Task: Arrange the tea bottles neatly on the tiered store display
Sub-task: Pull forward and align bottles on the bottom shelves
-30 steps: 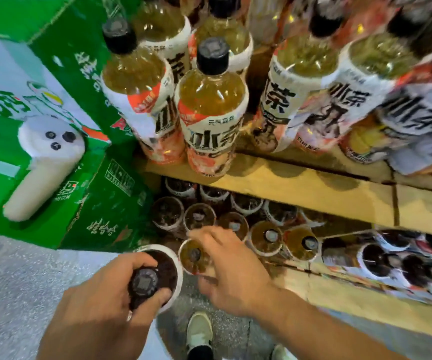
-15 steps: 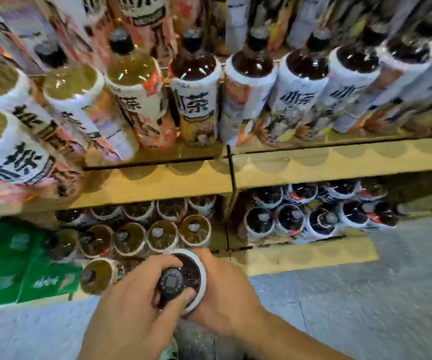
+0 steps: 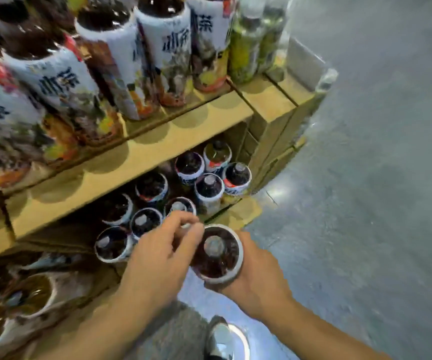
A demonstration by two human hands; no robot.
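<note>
My right hand (image 3: 257, 283) grips a dark tea bottle (image 3: 216, 255) from the side and below; its grey cap faces the camera. It hangs just in front of the lower tier's right end. My left hand (image 3: 157, 258) is beside it on the left, fingers bunched over the front row of dark bottles (image 3: 144, 220); I cannot tell whether they grip anything. More dark bottles (image 3: 208, 187) stand further back on the lower tier. White-labelled tea bottles (image 3: 121, 61) fill the upper tier.
The cardboard shelf (image 3: 131, 162) separates the tiers and ends at a cardboard side wall (image 3: 269, 131). Green-labelled bottles (image 3: 248, 42) stand at the upper right end. More bottles (image 3: 28, 294) sit at lower left. Grey floor (image 3: 365, 178) lies to the right; my shoe (image 3: 222, 339) is below.
The view has swung right along the display to its right end. The dark bottle has passed from my left hand's cap grip into my right hand; my left hand moved off toward the lower row.
</note>
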